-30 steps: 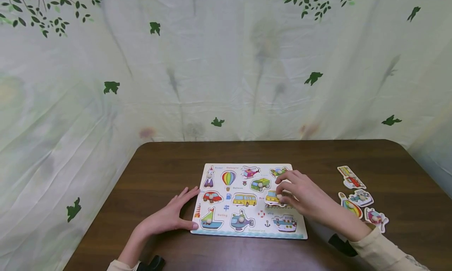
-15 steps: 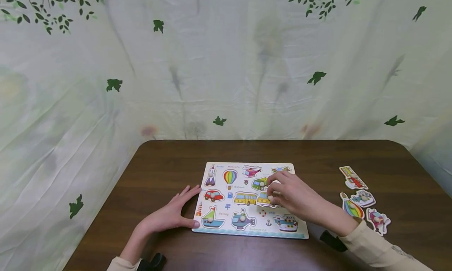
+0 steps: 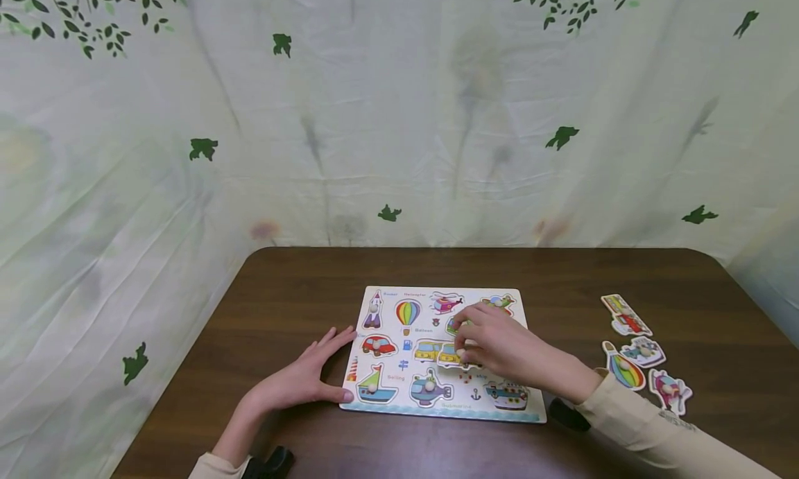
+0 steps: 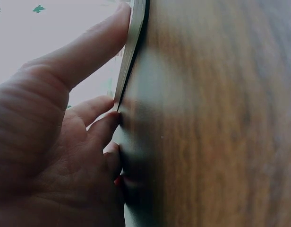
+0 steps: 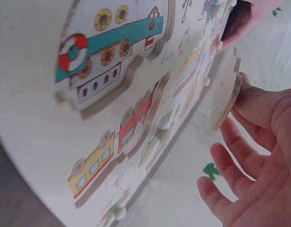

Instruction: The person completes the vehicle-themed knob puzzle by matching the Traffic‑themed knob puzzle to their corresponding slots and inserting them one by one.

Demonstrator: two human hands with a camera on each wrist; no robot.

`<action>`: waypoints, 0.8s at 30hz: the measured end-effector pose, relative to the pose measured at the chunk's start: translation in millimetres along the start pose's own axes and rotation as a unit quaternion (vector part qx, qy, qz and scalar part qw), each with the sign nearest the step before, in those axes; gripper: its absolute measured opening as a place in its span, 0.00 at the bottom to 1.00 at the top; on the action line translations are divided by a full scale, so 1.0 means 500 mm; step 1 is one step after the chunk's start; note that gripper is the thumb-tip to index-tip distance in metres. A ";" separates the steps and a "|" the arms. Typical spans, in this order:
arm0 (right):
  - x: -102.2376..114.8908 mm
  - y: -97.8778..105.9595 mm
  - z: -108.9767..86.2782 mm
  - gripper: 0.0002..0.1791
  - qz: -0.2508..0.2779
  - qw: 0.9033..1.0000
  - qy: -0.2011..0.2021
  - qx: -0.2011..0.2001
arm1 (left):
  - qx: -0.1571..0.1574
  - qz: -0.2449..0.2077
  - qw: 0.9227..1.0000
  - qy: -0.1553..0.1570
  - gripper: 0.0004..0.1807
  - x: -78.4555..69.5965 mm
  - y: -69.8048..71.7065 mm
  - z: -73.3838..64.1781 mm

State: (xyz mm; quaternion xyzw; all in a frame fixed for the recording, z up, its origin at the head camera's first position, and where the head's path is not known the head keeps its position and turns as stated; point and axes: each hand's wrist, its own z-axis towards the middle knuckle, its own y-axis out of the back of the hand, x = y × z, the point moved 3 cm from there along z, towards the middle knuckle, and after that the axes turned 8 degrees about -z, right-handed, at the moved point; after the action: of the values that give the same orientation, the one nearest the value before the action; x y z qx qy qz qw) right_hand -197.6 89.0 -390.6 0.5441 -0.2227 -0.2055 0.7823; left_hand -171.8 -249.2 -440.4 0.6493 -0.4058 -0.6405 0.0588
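Note:
A white wooden peg puzzle board [image 3: 487,415] with vehicle pictures lies on the table. My right hand [image 3: 499,344] pinches a yellow bus puzzle piece [image 3: 448,355] above the board's middle. It overlaps the printed yellow bus shape [image 3: 426,350] in the head view. The right wrist view shows the bare wooden underside of the bus piece [image 5: 224,97], tilted off the board. My left hand [image 3: 299,375] lies spread along the board's left edge, thumb at the near corner. In the left wrist view, the left thumb [image 4: 89,47] and fingertips touch the board's edge [image 4: 129,52].
Right of the board lie several loose pieces: a train [image 3: 626,315], a ship-like piece [image 3: 644,352], a balloon [image 3: 624,371] and a pink one [image 3: 671,392]. A red car [image 3: 378,345], sailboat [image 3: 376,389] and submarine [image 3: 429,389] sit on the board. A curtain [image 3: 399,118] hangs behind the table.
My right hand has moved left across the board with the bus piece, from the right side over to the printed bus. My left hand has stayed at the board's edge.

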 end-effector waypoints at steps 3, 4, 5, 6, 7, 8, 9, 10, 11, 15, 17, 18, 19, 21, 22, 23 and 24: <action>0.000 -0.007 0.012 0.08 0.003 1.000 0.001 0.010 | 0.000 0.000 1.000 0.002 0.55 0.001 0.000 0.000; 0.000 -0.010 0.016 0.07 0.005 1.000 0.000 0.015 | 0.000 0.001 1.000 0.003 0.55 0.002 -0.001 0.001; -0.001 -0.012 0.019 0.07 0.009 1.000 -0.003 0.020 | 0.000 0.001 1.000 0.003 0.55 0.002 -0.001 0.000; -0.001 -0.015 0.023 0.07 0.012 1.000 -0.005 0.024 | -0.001 0.000 1.000 0.003 0.55 0.001 0.000 0.000; -0.003 -0.019 0.027 0.07 0.014 0.999 -0.006 0.029 | -0.001 0.001 1.000 0.002 0.55 0.000 0.000 0.000; -0.004 -0.021 0.030 0.06 0.016 0.999 -0.007 0.032 | -0.001 0.000 1.000 0.002 0.55 0.000 0.000 0.000; -0.006 -0.024 0.033 0.06 0.019 0.999 -0.009 0.035 | -0.002 0.000 1.000 0.002 0.55 0.000 0.000 -0.001; -0.008 -0.027 0.037 0.06 0.020 0.999 -0.010 0.037 | -0.001 0.000 1.000 0.002 0.55 -0.001 0.000 -0.001; -0.010 -0.031 0.040 0.06 0.021 0.999 -0.011 0.039 | -0.001 0.000 1.000 0.002 0.55 -0.002 0.000 -0.001; -0.014 -0.043 0.050 0.05 0.018 0.999 -0.018 0.043 | -0.001 0.000 1.000 0.005 0.55 -0.003 0.001 -0.002; -0.014 -0.048 0.056 0.05 0.016 0.999 -0.021 0.042 | -0.001 0.000 1.000 0.006 0.55 -0.002 0.000 -0.001; -0.014 -0.051 0.059 0.05 0.013 0.999 -0.021 0.042 | -0.001 0.000 1.000 0.006 0.56 -0.002 0.000 -0.001; -0.013 -0.053 0.062 0.05 0.011 0.999 -0.021 0.041 | -0.001 -0.001 1.000 0.006 0.56 -0.002 0.000 -0.001; -0.012 -0.056 0.068 0.04 0.008 0.999 -0.021 0.041 | 0.000 0.000 1.000 0.004 0.56 -0.001 0.000 -0.001; -0.012 -0.058 0.071 0.04 0.007 0.999 -0.020 0.041 | 0.000 0.000 1.000 0.004 0.56 -0.001 -0.001 -0.001; -0.012 -0.060 0.074 0.04 0.008 0.999 -0.020 0.041 | 0.000 -0.001 1.000 0.003 0.56 -0.001 -0.001 -0.001; -0.011 -0.062 0.076 0.04 0.009 0.999 -0.020 0.043 | 0.000 -0.001 1.000 0.002 0.56 -0.002 -0.001 -0.001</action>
State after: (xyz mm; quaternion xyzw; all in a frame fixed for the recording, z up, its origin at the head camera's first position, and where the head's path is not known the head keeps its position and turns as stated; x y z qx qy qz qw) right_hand -226.5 53.3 -409.0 0.5708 -0.2516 -0.1994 0.7557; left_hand -171.1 -248.6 -439.8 0.6510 -0.4051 -0.6393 0.0584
